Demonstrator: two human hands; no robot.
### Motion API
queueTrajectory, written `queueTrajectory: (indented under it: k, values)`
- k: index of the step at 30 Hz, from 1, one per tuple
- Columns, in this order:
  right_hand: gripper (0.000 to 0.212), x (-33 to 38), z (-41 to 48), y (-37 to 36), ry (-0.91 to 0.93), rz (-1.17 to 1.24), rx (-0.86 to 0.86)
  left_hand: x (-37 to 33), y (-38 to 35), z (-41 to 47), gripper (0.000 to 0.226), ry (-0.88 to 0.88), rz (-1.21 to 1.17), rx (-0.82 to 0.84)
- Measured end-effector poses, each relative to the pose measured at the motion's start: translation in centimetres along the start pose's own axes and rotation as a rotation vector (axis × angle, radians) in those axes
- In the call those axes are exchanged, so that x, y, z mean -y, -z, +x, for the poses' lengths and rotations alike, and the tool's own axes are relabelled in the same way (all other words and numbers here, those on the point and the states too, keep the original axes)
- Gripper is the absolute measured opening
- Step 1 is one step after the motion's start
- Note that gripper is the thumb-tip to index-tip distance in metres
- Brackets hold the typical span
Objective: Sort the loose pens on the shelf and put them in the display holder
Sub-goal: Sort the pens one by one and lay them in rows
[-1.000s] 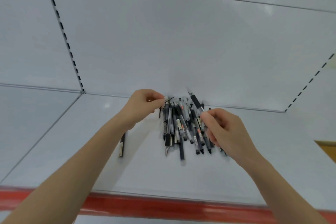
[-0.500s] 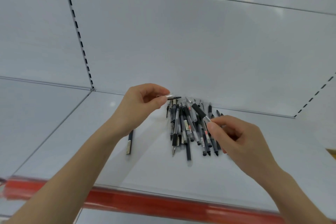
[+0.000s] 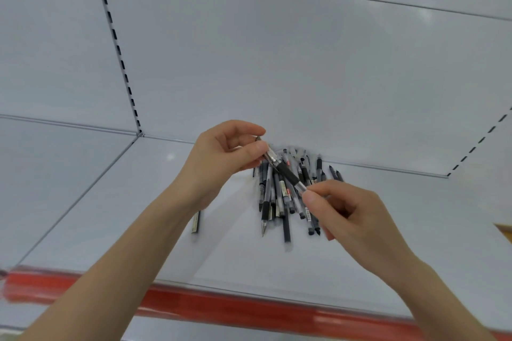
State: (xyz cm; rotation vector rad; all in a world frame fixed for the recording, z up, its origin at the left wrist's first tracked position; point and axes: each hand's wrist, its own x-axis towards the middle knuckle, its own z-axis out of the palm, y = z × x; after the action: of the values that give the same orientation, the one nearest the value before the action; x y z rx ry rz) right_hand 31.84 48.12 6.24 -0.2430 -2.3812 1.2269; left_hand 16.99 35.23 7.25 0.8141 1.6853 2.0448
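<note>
head view: both bare hands raised over a white metal shelf (image 3: 360,257) with a red front edge strip (image 3: 249,310). left hand (image 3: 221,158) pinches the tip end of a clear-barrelled pen with a black rubber grip (image 3: 285,171) between thumb and fingers; right hand (image 3: 352,216) pinches the other end of the same pen, so that it spans diagonally between the two hands, above the shelf. below and behind it lies a loose heap of dark and clear pens (image 3: 288,191), fanned against the white back panel (image 3: 277,63), most pointing toward the front edge. a single dark pen with a pale end (image 3: 196,223) lies apart on the shelf, left of the heap, partly hidden by the left forearm. slotted black-and-white uprights (image 3: 119,50) mark the panel joins.
</note>
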Motion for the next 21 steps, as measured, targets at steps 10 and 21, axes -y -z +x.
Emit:
queueTrajectory:
  k: [10,21]
  values:
    - [0.023,-0.3,-0.1,-2.7,-0.005,0.053,-0.066,1.3,-1.1,-1.2,0.014,0.046,-0.211,-0.136]
    - [0.032,-0.3,3.2,-2.5,-0.150,0.002,0.143,1.8,0.9,0.6,0.012,0.097,-0.233,-0.250]
